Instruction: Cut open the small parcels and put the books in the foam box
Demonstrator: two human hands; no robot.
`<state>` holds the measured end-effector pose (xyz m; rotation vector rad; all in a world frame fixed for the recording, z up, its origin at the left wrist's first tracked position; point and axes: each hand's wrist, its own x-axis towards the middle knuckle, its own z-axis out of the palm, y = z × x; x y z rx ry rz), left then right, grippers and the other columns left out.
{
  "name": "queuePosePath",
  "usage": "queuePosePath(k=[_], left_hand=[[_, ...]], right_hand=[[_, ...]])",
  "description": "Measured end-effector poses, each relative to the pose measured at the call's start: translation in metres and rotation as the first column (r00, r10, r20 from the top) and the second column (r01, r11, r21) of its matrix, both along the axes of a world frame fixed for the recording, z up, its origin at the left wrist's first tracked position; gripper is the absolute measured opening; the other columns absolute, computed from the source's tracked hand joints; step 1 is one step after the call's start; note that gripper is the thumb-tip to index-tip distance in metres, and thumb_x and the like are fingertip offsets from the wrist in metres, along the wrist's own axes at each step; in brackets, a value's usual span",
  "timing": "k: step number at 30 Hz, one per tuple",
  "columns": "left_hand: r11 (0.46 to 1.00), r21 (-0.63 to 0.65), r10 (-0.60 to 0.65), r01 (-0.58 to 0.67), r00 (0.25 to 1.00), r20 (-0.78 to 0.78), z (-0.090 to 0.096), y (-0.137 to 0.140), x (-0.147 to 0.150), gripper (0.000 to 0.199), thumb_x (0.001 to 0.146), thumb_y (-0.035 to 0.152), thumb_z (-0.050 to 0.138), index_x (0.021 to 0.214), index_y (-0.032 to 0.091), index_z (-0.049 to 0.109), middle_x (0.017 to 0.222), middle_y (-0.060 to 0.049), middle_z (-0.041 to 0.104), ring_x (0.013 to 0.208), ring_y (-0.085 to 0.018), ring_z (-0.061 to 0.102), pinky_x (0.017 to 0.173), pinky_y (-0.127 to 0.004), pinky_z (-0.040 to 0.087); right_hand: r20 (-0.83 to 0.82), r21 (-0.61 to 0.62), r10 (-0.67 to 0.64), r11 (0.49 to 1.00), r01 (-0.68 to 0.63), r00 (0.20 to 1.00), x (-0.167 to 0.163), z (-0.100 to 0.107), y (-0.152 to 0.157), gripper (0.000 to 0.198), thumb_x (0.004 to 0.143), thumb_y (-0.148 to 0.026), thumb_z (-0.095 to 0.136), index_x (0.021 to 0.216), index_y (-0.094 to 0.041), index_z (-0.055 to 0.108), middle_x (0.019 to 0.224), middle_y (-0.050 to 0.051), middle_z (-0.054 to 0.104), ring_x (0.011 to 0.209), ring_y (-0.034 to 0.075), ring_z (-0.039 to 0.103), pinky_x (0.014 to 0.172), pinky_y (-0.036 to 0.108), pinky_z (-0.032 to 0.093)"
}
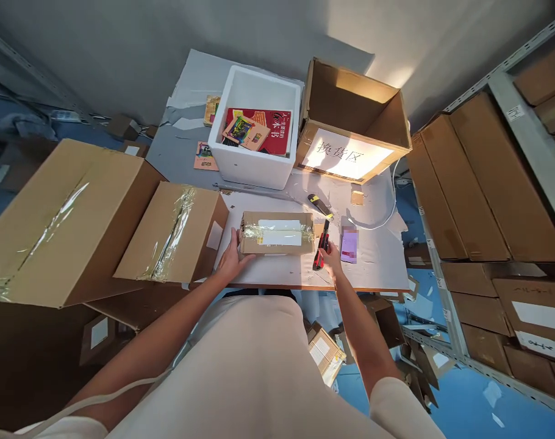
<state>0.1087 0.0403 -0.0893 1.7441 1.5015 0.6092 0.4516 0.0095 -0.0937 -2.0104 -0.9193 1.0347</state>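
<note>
A small taped cardboard box (277, 250) with a white label lies in front of me on the white table. My left hand (232, 261) rests at its left end, thumb along the near side and fingers against the end, spread apart. In my right hand (331, 258) is a red and black utility knife (322, 244), its tip pointing away from me, just right of the box. Beyond it lies a second utility knife (321, 206), yellow and black. A phone (349, 245) with a lit pinkish screen lies right of my right hand.
A white foam box (252, 164) holding books and an open carton (307, 143) with a handwritten sign stand behind. Large taped boxes (168, 235) crowd the left. A metal shelf (510, 100) of cartons stands right. A white cable (393, 201) curves along the table's right side.
</note>
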Motion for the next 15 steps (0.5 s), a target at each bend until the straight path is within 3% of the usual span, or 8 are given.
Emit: queuePosePath(k=[4, 6, 12, 15], left_hand=[[0.991, -0.131, 0.028, -0.03, 1.0, -0.014, -0.011, -0.008, -0.002, 0.07, 0.083, 0.044, 0.053, 0.143, 0.015, 0.034, 0.131, -0.017, 0.057, 0.123, -0.031, 0.053, 0.1, -0.046, 0.044], [0.981, -0.19, 0.033, -0.038, 0.999, -0.031, -0.014, -0.011, -0.003, 0.056, 0.085, 0.043, 0.049, 0.133, 0.016, 0.047, 0.121, -0.015, 0.064, 0.114, -0.03, 0.058, 0.095, -0.045, 0.047], [0.98, -0.192, 0.055, -0.048, 0.998, 0.028, -0.021, -0.014, -0.001, 0.051, 0.085, 0.045, 0.046, 0.126, 0.016, 0.051, 0.12, -0.014, 0.064, 0.107, -0.026, 0.061, 0.093, -0.041, 0.049], [0.983, -0.18, 0.049, -0.041, 0.998, 0.039, -0.023, -0.013, -0.001, 0.051, 0.085, 0.044, 0.045, 0.126, 0.016, 0.051, 0.122, -0.014, 0.063, 0.114, -0.027, 0.059, 0.096, -0.041, 0.047]], right_hand=[[0.1, -0.084, -0.007, 0.996, 0.015, 0.995, 0.009, -0.028, 0.004, 0.034, 0.066, -0.028, 0.054, 0.098, -0.017, 0.056, 0.083, 0.005, 0.064, 0.082, 0.021, 0.061, 0.078, 0.036, 0.049], [0.143, -0.117, 0.026, 0.993, -0.009, 0.989, 0.011, -0.037, 0.002, 0.029, 0.066, -0.025, 0.055, 0.094, -0.018, 0.06, 0.088, 0.007, 0.065, 0.089, 0.023, 0.06, 0.085, 0.038, 0.047], [0.285, -0.156, 0.08, 0.987, -0.037, 0.955, 0.019, -0.038, -0.001, 0.04, 0.071, -0.023, 0.054, 0.109, -0.013, 0.065, 0.117, 0.016, 0.057, 0.119, 0.029, 0.048, 0.102, 0.043, 0.037], [0.334, -0.088, 0.205, 0.979, -0.186, 0.92, 0.019, -0.03, 0.002, 0.052, 0.074, -0.025, 0.055, 0.124, -0.012, 0.058, 0.126, 0.018, 0.052, 0.121, 0.028, 0.048, 0.103, 0.042, 0.039]])
